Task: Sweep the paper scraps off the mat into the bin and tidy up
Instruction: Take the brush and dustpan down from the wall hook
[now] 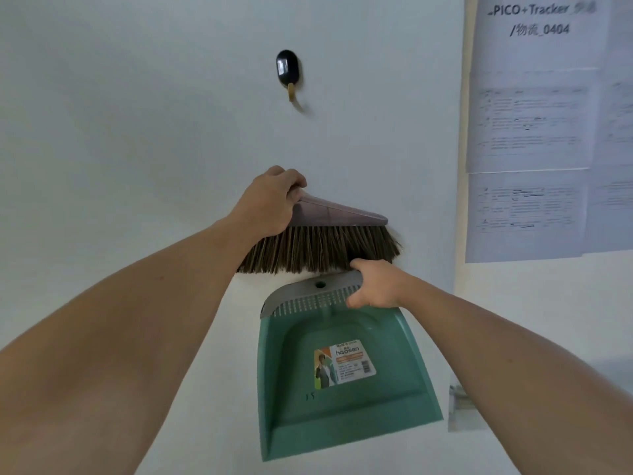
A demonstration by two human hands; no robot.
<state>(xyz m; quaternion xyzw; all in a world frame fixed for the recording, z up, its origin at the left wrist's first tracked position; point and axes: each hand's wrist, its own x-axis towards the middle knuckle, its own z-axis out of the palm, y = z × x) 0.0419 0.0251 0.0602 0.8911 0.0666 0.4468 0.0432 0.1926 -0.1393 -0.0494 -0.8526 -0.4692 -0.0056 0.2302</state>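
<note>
Head view, both hands raised against a white wall (137, 114).

L. hand (270, 204): fingers (294, 178) curled over the top edge of the broom head (329, 234) at its left end, clamped on the mauve cap; brown bristles point down, tips just above the dustpan (342, 389).

R. hand (376, 286): grips the dustpan's grey top rim at its right corner, thumb on the perforated strip, other fingers wrapped over the rim and mostly hidden behind it. Green pan faces the camera, open lip lowest, label (344, 365) near centre, a hanging hole (320, 284) in the rim left of the r. hand.

Black wall hook (287, 73) sits well above both tools, apart from them. Printed sheets (534, 132) are taped to the wall at far right.
</note>
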